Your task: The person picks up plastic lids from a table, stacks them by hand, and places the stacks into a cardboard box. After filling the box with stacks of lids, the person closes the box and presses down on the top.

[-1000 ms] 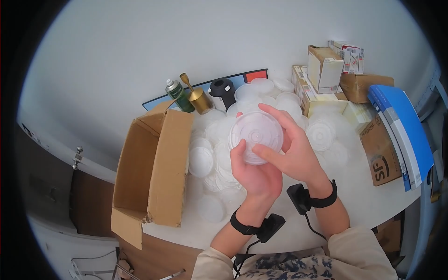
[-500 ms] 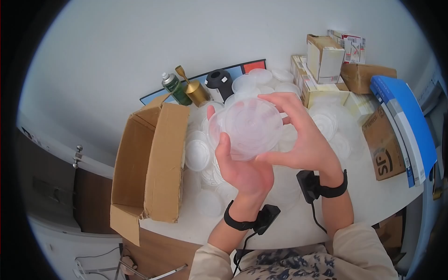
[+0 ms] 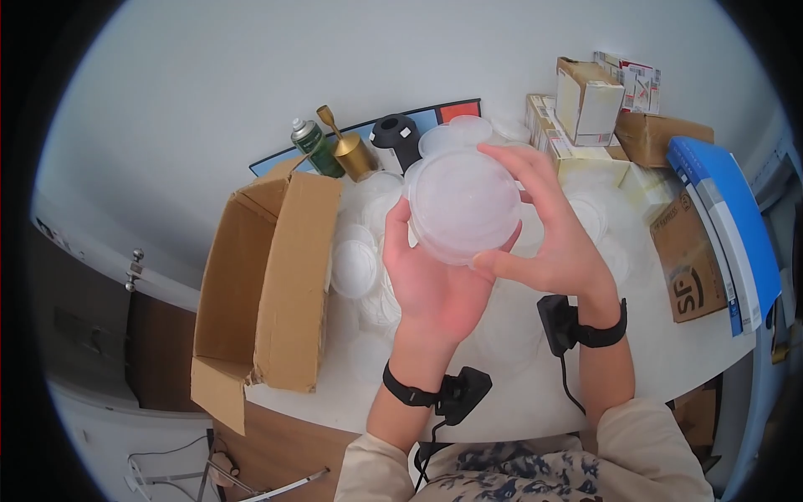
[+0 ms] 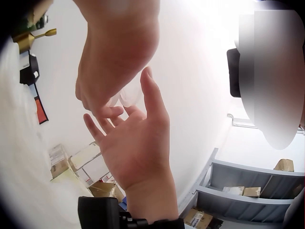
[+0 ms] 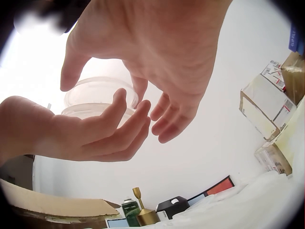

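Note:
In the head view my right hand (image 3: 552, 230) pinches a round translucent plastic lid (image 3: 468, 201) at its edge, thumb at the near side and forefinger at the far side. My left hand (image 3: 435, 289) lies below it, palm up, thumb standing off to the left. The right wrist view shows this upper lid (image 5: 97, 90) tilted over a second lid (image 5: 86, 110), which rests on the left hand's gently bent fingers. From the left wrist, the left hand (image 4: 136, 150) appears with palm and fingers spread, while the right hand (image 4: 114, 57) hides most of the lids.
Loose translucent lids (image 3: 355, 268) cover much of the white table (image 3: 468, 418). An open cardboard box (image 3: 293, 284) stands at the left. Behind are a green spray can (image 3: 316, 149), a brass object (image 3: 354, 157) and a black item (image 3: 395, 140). Boxes (image 3: 590, 100) and blue folders (image 3: 732, 217) stand at the right.
Both hands have risen away from me with the lids. The lids, offset at half a second ago, now overlap almost fully. The left thumb has moved off the lid's face to its left side.

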